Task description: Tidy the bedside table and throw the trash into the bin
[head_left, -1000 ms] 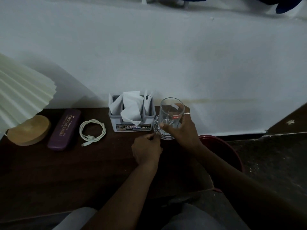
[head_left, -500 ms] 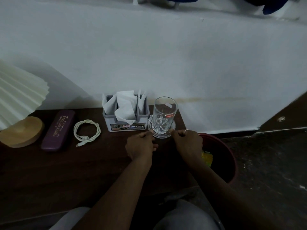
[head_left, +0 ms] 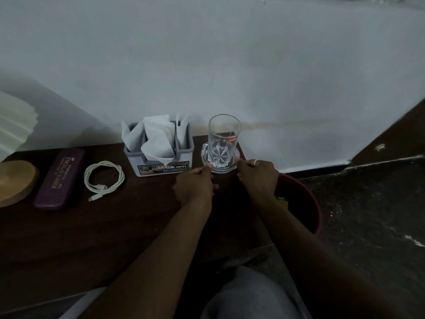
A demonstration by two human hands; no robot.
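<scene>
My left hand [head_left: 195, 187], right hand [head_left: 257, 178] each pinch saucer [head_left: 220, 169] rim. One glass [head_left: 224, 139] upright on it, at table [head_left: 115, 226] right edge. One tissue holder [head_left: 158, 168] just left, one bin [head_left: 318, 217] right.

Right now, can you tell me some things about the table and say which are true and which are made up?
The glass stands upright on a clear saucer. True.
The glass is full of juice. False: it looks empty.
The white cable lies between the purple case and the tissue holder. True.
The right hand is lifting the glass. False: it and the left hand pinch the saucer's rim.
The bin stands on the table. False: it sits on the floor beside the table.
</scene>
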